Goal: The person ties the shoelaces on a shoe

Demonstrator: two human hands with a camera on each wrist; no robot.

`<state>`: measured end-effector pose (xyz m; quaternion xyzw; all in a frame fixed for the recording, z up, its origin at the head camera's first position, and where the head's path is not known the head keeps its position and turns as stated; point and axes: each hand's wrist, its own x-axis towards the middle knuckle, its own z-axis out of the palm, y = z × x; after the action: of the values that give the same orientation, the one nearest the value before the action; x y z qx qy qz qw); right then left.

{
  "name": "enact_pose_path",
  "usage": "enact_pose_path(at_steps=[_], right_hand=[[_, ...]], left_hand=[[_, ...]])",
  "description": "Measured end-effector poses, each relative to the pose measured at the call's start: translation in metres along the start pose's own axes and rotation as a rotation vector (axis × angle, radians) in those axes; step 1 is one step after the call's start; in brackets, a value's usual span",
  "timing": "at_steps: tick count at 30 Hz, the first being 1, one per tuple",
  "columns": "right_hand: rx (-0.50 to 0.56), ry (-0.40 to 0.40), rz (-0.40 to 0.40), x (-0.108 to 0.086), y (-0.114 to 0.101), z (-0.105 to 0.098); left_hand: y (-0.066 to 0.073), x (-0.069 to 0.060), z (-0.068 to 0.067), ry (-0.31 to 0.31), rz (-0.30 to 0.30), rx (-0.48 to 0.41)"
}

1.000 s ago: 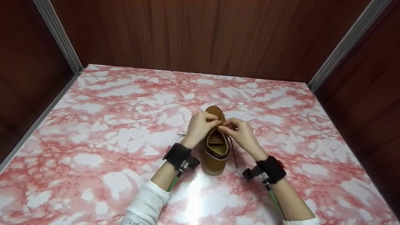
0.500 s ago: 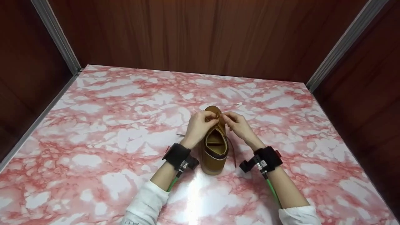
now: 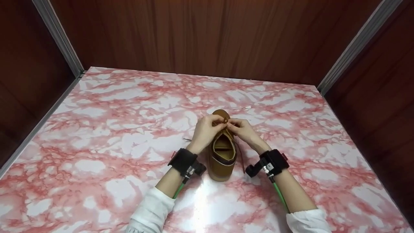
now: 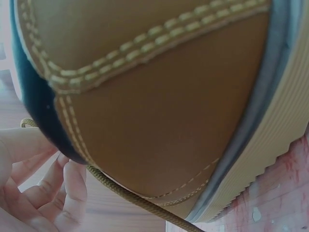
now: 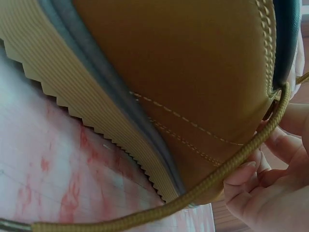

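Note:
A tan leather shoe (image 3: 221, 171) with a dark collar stands on the table, its toe pointing away from me. Over its lacing, my left hand (image 3: 204, 131) pinches a brown shoelace, whose small loop (image 3: 225, 120) rises at the fingertips. From the other side, my right hand (image 3: 247, 132) meets it there, thumb and forefinger pinched together at the lace. In the left wrist view, a bit of shoelace (image 4: 29, 122) sticks up above the left hand (image 4: 43, 188). The right wrist view has a lace end (image 5: 193, 193) running loose past the right hand (image 5: 275, 179); the exact pinch point is partly hidden.
A pink-and-white marbled tabletop (image 3: 129, 106) lies around the shoe. Dark wood panels (image 3: 200, 38) close it in at the back and both sides. One lace tip (image 3: 187, 139) lies left of the shoe; another lace end hangs down its right side.
My right hand moved forward around the loop, then came back slightly to the left hand's fingertips. A loop now stands up at the lacing. The left hand stayed nearly still.

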<state>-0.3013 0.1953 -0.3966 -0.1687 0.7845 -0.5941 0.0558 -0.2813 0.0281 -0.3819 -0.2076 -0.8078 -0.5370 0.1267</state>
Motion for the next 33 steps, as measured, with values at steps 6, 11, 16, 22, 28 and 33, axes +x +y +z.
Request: enact_pose_path(at_steps=[6, 11, 16, 22, 28, 33], right_hand=[[-0.002, 0.035, 0.011, 0.0, 0.001, 0.001], [-0.047, 0.088, 0.033, 0.001, -0.001, 0.001], [-0.082, 0.142, 0.0, 0.001, -0.004, 0.0], [-0.11, 0.139, -0.044, 0.0, -0.007, -0.001], [-0.164, 0.145, -0.035, 0.0, -0.007, -0.002], [-0.164, 0.144, -0.009, -0.003, -0.011, -0.004]], left_hand=[[-0.003, 0.001, 0.0, 0.003, -0.001, -0.028], [-0.006, 0.003, 0.0, 0.027, 0.004, -0.041], [-0.008, 0.003, -0.001, 0.06, 0.008, -0.029], [-0.008, 0.004, -0.005, 0.084, -0.003, -0.04], [-0.008, 0.004, -0.008, 0.078, -0.03, -0.041], [-0.008, 0.005, -0.01, 0.077, -0.026, -0.038]])
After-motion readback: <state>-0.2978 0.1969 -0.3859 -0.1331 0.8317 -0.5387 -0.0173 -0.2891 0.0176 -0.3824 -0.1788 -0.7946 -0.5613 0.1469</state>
